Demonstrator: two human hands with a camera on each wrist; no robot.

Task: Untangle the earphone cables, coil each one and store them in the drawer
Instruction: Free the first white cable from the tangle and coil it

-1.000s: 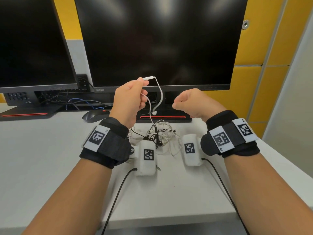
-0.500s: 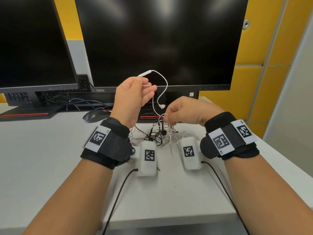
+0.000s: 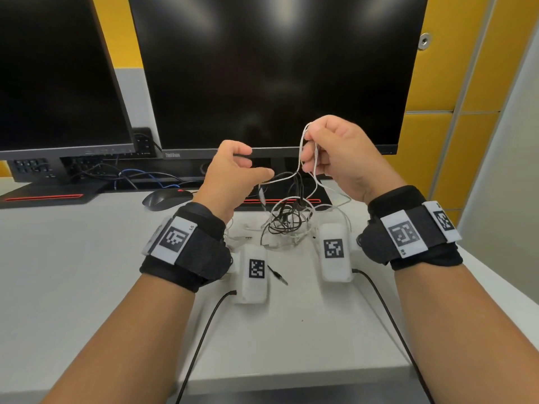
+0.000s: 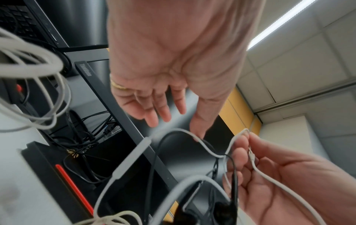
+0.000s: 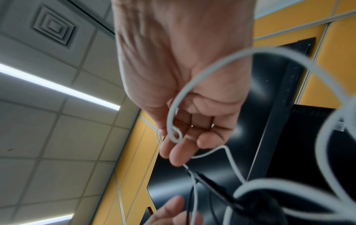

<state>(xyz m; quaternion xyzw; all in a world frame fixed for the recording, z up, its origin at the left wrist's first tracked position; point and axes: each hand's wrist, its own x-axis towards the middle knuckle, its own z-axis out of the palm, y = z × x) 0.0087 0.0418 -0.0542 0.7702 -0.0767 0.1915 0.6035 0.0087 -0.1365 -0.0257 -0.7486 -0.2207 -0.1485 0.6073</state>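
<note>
A tangle of black and white earphone cables (image 3: 287, 221) lies on the white desk (image 3: 87, 272) in front of the monitor stand. My right hand (image 3: 309, 135) is raised above it and pinches a loop of the white cable (image 3: 300, 154) between thumb and fingers, as the right wrist view (image 5: 173, 146) shows. My left hand (image 3: 258, 167) hovers to the left with relaxed fingers; a strand of white cable (image 4: 208, 148) runs past its thumb tip. The in-line remote (image 4: 133, 156) hangs free below. A black jack plug (image 3: 278, 277) rests on the desk. No drawer is in view.
Two dark monitors (image 3: 277, 68) stand at the back, with a black mouse (image 3: 166, 198) and loose computer leads behind my left hand. Two white marker boxes (image 3: 253, 274) hang under my wrists, each trailing a black lead toward the desk's front edge.
My left hand let go of the white cable end and sank with fingers relaxed. My right hand dipped to the tangle, pinched a white strand and lifted it.
</note>
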